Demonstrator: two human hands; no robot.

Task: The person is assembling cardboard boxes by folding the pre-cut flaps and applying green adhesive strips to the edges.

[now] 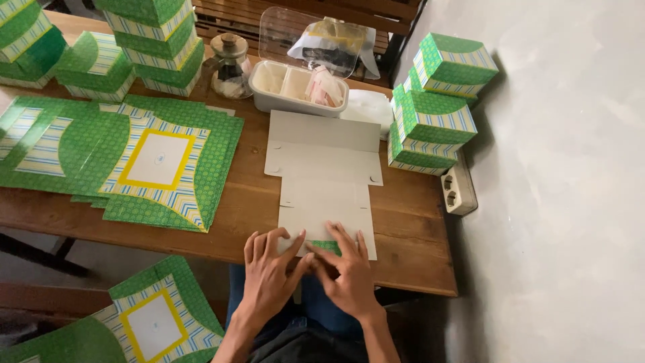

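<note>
Carton blank, plain side up, pressed at its near edge by two hands.

Flat green blanks (161, 168) stacked at 9 o'clock; left hand (269, 272) and right hand (346, 269), fingers spread and pressing, flatten a green flap (327, 246) of the unfolded blank (324, 181) at 6 o'clock, apparently creasing it; finished green boxes (433, 114) stacked at 2 o'clock, out of the way.

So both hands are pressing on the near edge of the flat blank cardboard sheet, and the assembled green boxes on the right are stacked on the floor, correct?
Not the floor: the head view shows the assembled green boxes stacked on the brown wooden table. Both hands, left and right, do press the flat blank cardboard sheet's near edge.
</note>
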